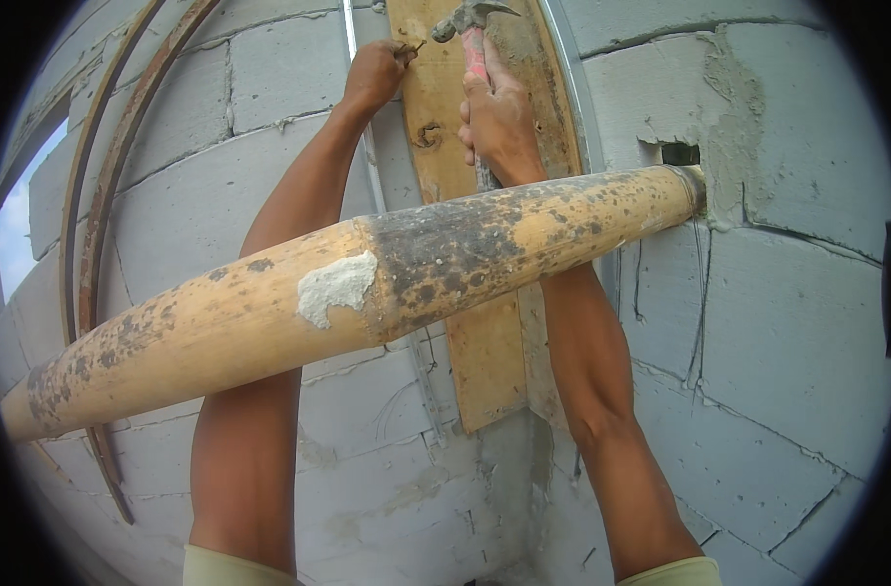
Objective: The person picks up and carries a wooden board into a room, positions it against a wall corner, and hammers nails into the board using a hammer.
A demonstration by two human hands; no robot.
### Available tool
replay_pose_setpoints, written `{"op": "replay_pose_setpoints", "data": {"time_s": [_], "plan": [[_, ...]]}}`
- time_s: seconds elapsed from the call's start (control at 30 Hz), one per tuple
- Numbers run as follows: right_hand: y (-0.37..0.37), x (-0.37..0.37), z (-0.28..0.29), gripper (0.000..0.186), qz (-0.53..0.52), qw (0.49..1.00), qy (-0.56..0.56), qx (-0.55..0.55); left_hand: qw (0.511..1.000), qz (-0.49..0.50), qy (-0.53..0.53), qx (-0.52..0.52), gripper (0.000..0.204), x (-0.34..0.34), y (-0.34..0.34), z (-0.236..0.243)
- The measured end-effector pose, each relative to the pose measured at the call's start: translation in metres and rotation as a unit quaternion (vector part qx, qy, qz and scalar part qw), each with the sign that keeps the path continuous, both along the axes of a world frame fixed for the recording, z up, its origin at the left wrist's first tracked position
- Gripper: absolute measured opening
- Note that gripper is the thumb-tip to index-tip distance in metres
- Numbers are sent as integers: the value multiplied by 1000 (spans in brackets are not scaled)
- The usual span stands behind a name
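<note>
My left hand (375,76) is closed in a pinch on a small nail (418,47), held against the left edge of an upright wooden board (441,156). To its right, my right hand (504,119) grips a claw hammer (473,61) by its worn pink-and-grey handle. The hammer's metal head is raised at the top of the view, just right of the nail and apart from it. Both arms reach up behind a thick bamboo pole (445,254), which hides part of each forearm and the lower end of the hammer handle.
The pole slopes across the view, with its right end by a hole (680,153) in the grey block wall (797,322). Thin metal strips (369,161) run beside the board. Long rusty bars (123,146) lean at the left, near a window opening (30,210).
</note>
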State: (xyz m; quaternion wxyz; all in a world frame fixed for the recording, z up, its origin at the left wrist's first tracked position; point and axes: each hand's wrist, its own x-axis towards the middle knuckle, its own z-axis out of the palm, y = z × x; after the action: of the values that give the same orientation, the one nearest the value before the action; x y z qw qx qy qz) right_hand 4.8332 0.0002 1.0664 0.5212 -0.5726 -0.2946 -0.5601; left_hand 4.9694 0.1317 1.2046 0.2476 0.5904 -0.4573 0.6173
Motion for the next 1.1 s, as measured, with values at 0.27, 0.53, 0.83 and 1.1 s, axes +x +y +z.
{"op": "replay_pose_setpoints", "data": {"time_s": [0.27,0.53,0.83,1.1], "plan": [[-17,-3,2,61,-134,975,-177,-29,984,144,-104,-20,24,-13,-8,-88],[-10,10,10,61,-157,971,-178,-20,941,308,-36,134,25,-8,6,-131],[-15,-15,20,61,-57,920,-377,90,937,325,-31,123,24,-11,-4,-129],[-13,-9,-5,58,-49,993,-104,-16,942,300,-73,134,38,3,12,-133]]}}
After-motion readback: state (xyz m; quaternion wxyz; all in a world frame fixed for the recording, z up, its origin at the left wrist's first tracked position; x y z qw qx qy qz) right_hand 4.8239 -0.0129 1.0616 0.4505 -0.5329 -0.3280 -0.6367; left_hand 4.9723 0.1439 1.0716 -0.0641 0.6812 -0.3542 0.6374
